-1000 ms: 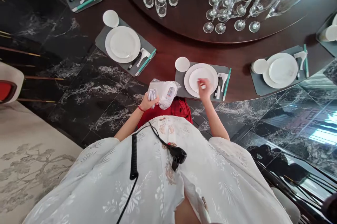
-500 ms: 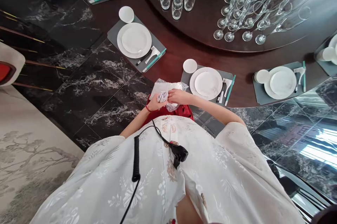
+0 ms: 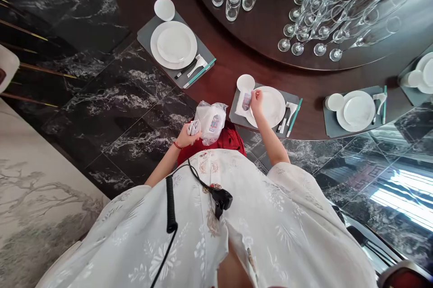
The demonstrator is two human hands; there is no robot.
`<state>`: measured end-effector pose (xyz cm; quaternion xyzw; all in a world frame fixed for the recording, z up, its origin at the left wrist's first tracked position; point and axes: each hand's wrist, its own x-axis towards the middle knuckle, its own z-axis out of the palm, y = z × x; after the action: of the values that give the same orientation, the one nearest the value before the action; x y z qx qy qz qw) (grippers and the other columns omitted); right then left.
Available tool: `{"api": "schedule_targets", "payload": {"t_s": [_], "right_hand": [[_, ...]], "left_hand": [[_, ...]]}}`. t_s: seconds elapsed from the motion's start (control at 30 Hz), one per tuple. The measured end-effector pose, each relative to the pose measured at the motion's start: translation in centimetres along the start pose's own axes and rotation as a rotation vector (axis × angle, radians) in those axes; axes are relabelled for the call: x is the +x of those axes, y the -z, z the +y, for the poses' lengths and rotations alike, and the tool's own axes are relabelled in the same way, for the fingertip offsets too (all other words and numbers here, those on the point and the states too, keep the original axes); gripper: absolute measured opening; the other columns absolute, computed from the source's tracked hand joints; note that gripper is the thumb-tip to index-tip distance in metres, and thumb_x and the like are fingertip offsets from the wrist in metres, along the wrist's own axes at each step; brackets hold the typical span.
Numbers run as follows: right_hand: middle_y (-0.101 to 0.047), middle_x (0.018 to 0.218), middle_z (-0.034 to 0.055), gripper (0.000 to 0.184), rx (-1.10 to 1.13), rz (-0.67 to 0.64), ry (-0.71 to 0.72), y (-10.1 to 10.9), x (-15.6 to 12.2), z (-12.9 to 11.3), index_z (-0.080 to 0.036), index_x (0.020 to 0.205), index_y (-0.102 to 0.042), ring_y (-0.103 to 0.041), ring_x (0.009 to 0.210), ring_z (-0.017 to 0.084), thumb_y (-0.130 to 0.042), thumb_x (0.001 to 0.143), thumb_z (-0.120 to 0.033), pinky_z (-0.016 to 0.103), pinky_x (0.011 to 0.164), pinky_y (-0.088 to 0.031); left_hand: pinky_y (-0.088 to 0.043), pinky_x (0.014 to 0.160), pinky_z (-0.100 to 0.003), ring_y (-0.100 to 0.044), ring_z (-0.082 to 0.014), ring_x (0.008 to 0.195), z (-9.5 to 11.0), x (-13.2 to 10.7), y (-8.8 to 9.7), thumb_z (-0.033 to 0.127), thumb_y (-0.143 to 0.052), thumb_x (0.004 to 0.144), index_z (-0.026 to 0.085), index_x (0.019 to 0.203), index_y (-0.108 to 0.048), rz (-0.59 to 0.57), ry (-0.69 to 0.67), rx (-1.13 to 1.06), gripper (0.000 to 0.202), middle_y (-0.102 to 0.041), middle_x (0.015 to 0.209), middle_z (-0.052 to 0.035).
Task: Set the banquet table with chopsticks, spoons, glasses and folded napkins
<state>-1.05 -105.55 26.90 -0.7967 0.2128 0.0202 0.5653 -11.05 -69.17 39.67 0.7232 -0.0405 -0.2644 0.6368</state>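
My left hand [image 3: 186, 136] is closed round a bundle of small folded white packets [image 3: 194, 127]. Right beside it is a clear plastic bag [image 3: 219, 112] with white contents and a printed figure; whether the fingers also grip the bag is unclear. My right hand [image 3: 257, 101] reaches over the nearest place setting, pinching the edge of a flat white packet with a printed picture [image 3: 242, 103]. This packet lies over the grey placemat [image 3: 237, 118], between the small white bowl [image 3: 246, 82] and the stacked white plates [image 3: 272, 106], at their left rim.
Black and white cutlery [image 3: 286, 115] and a teal-ended strip [image 3: 294, 117] lie right of the plates. Similar settings line the dark wooden table [image 3: 216, 64]. Tumblers [image 3: 232, 6] and champagne flutes [image 3: 355, 26] crowd the raised turntable [image 3: 267, 42]. Something red [image 3: 233, 139] is below the bag.
My right hand has left the bundle and moved right and forward to the place setting, carrying one printed packet. My left hand, with the bundle, has shifted slightly left and down.
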Motion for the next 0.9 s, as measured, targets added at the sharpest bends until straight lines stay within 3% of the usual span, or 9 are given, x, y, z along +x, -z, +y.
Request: {"api": "schedule_targets", "payload": {"t_s": [0.1, 0.17, 0.23, 0.37, 0.43, 0.57, 0.7, 0.8, 0.9], "right_hand": [[-0.068, 0.108, 0.0139, 0.033, -0.419, 0.009, -0.082, -2.4, 0.0, 3.1, -0.014, 0.117, -0.056, -0.062, 0.104, 0.022, -0.038, 0.106, -0.038, 0.035, 0.097, -0.05], [-0.064, 0.129, 0.0209, 0.037, -0.623, -0.062, -0.019, -3.4, -0.6, 4.0, -0.009, 0.13, -0.055, -0.056, 0.123, 0.026, -0.037, 0.103, -0.027, 0.041, 0.108, -0.045], [-0.051, 0.15, 0.0229, 0.046, -0.783, -0.149, 0.123, -3.7, -1.4, 4.6, -0.009, 0.143, -0.051, -0.043, 0.142, 0.03, -0.04, 0.102, -0.025, 0.047, 0.118, -0.036], [-0.031, 0.169, 0.0152, 0.066, -1.008, -0.635, 0.456, -2.9, -2.3, 5.4, -0.02, 0.155, -0.047, -0.02, 0.157, 0.035, -0.063, 0.094, -0.037, 0.06, 0.127, -0.012], [-0.024, 0.172, 0.0142, 0.076, -1.074, -0.77, 0.5, -2.6, -2.5, 5.9, -0.023, 0.158, -0.045, -0.015, 0.158, 0.038, -0.071, 0.088, -0.041, 0.065, 0.126, -0.004], [-0.015, 0.174, 0.0159, 0.086, -1.139, -0.706, 0.399, -2.3, -2.8, 6.6, -0.022, 0.161, -0.04, -0.01, 0.16, 0.041, -0.073, 0.086, -0.045, 0.069, 0.125, -0.002], [-0.016, 0.174, 0.0156, 0.086, -1.106, -0.685, 0.324, -2.1, -3.2, 6.1, -0.023, 0.162, -0.039, -0.009, 0.16, 0.042, -0.073, 0.085, -0.047, 0.071, 0.124, -0.004], [-0.023, 0.172, 0.0171, 0.076, -0.987, -0.528, 0.3, -2.9, -3.5, 3.3, -0.02, 0.158, -0.043, -0.014, 0.159, 0.041, -0.067, 0.09, -0.045, 0.071, 0.124, -0.011], [-0.041, 0.162, 0.0169, 0.053, -0.703, -0.297, 0.392, -5.4, -4.8, -2.4, -0.02, 0.149, -0.053, -0.032, 0.153, 0.034, -0.053, 0.099, -0.039, 0.064, 0.124, -0.025]], "left_hand": [[-0.044, 0.053, -0.024, -0.055, -0.0111, 0.049, -0.1, -1.2, 0.2, 0.03, -0.075, 0.072, 0.017, 0.068, -0.059, 0.07, 0.015, -0.018, 0.021, -0.06, 0.057, 0.0017], [-0.044, 0.053, -0.024, -0.055, -0.0111, 0.049, -0.1, -1.8, 0.3, 0.03, -0.076, 0.071, 0.017, 0.067, -0.059, 0.11, 0.008, -0.023, 0.022, -0.06, 0.056, 0.0011], [-0.044, 0.053, -0.024, -0.055, -0.0111, 0.049, 0.0, -2.3, 0.4, 0.03, -0.076, 0.073, 0.017, 0.065, -0.058, 0.144, -0.006, -0.024, 0.023, -0.059, 0.056, 0.0005], [-0.045, 0.055, -0.025, -0.055, -0.0117, 0.05, 0.0, -3.1, 0.6, 0.031, -0.075, 0.075, 0.018, 0.066, -0.059, 0.18, -0.015, -0.029, 0.023, -0.06, 0.056, 0.0002], [-0.046, 0.055, -0.025, -0.055, -0.0117, 0.051, -0.1, -3.4, 0.8, 0.03, -0.075, 0.076, 0.018, 0.066, -0.059, 0.199, -0.024, -0.038, 0.022, -0.06, 0.056, 0.0003], [-0.046, 0.054, -0.025, -0.055, -0.0114, 0.05, -0.2, -3.6, 1.2, 0.032, -0.075, 0.077, 0.018, 0.066, -0.058, 0.262, -0.041, -0.072, 0.024, -0.059, 0.056, 0.0005], [-0.048, 0.055, -0.027, -0.056, -0.0122, 0.05, 0.1, -3.2, 1.8, 0.033, -0.074, 0.078, 0.018, 0.067, -0.058, 0.292, -0.069, -0.093, 0.024, -0.059, 0.056, 0.0003], [-0.047, 0.054, -0.027, -0.055, -0.0123, 0.049, 0.2, -2.9, 2.7, 0.032, -0.076, 0.077, 0.018, 0.067, -0.058, 0.314, -0.079, -0.095, 0.025, -0.058, 0.055, 0.0002], [-0.046, 0.052, -0.026, -0.054, -0.0112, 0.047, 0.3, -2.6, 4.0, 0.032, -0.077, 0.077, 0.018, 0.066, -0.056, 0.344, -0.08, -0.117, 0.027, -0.057, 0.054, 0.0007]]}}
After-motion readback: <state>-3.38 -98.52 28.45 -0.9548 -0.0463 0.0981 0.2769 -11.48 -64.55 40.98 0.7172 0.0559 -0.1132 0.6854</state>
